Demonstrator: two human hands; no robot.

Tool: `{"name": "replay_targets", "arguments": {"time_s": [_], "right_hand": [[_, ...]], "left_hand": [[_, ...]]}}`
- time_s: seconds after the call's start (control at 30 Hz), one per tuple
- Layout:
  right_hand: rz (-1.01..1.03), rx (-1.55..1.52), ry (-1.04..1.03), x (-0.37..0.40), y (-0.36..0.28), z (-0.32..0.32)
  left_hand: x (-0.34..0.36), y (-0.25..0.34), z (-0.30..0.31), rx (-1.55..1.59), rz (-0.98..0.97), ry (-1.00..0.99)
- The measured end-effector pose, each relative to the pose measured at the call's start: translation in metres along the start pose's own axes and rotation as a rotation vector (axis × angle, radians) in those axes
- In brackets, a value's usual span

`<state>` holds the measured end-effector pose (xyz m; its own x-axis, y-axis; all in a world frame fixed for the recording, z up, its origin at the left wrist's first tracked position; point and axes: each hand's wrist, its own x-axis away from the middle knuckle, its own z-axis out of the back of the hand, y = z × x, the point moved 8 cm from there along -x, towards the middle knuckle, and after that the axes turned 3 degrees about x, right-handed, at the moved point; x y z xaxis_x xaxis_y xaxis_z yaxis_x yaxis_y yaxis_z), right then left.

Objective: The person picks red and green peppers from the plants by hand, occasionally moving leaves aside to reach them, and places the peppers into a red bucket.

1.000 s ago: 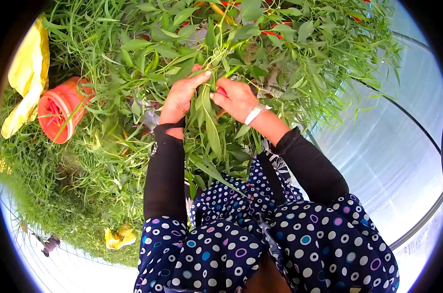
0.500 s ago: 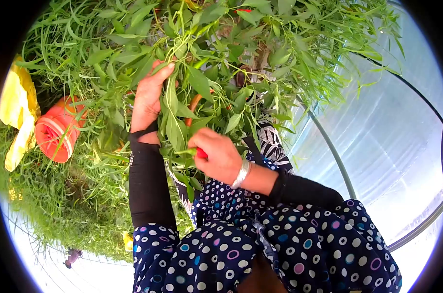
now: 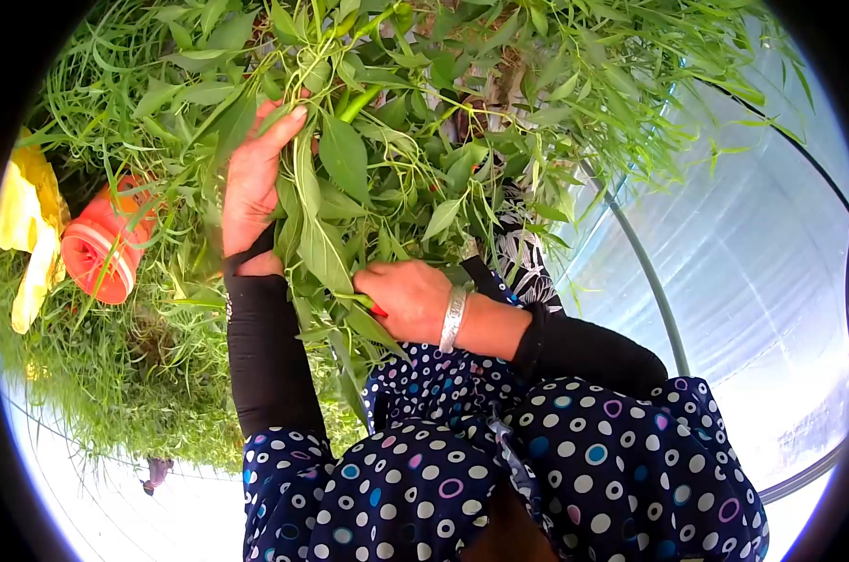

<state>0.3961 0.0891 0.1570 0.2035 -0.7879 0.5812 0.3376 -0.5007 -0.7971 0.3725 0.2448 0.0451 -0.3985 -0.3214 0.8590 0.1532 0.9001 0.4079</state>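
Observation:
My left hand point(image 3: 254, 192) is closed around a leafy branch of a pepper plant point(image 3: 345, 155), thumb pointing up and to the right. Lower and to the right, my right hand point(image 3: 407, 298) holds a red chili pepper point(image 3: 377, 310). Its green stalk pokes out on the left, while most of the fruit is hidden in the palm. The fingertips of that hand are in among the leaves; whether they grip anything else is hidden. A long green pepper point(image 3: 359, 103) hangs just right of my left thumb.
An orange-red bucket point(image 3: 101, 253) lies tipped on its side at the left, beside a yellow plastic sheet or bag point(image 3: 33, 220). Dense grass and foliage surround the plant. Translucent greenhouse film point(image 3: 724, 253) with a curved pole point(image 3: 647, 267) rises on the right. Far back stands a small figure point(image 3: 157, 475).
My right hand has moved in under the leaves, the red pepper still in it. My left hand and the branch shift slightly left. The orange-red pepper between my hands no longer shows.

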Motion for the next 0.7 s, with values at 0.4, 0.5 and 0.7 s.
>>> {"name": "replay_targets", "arguments": {"time_s": [0.4, 0.5, 0.7], "right_hand": [[-0.186, -0.559, 0.573, 0.084, 0.078, 0.102], [-0.486, -0.601, 0.835, 0.073, 0.178, 0.166], [-0.625, -0.564, 0.054, -0.009, 0.200, 0.021]], "left_hand": [[0.013, 0.064, 0.015, -0.770, -0.239, 0.317], [0.007, 0.094, 0.022, -0.825, -0.491, 0.334], [0.051, 0.102, -0.047, -1.045, -0.981, 0.393]]}}
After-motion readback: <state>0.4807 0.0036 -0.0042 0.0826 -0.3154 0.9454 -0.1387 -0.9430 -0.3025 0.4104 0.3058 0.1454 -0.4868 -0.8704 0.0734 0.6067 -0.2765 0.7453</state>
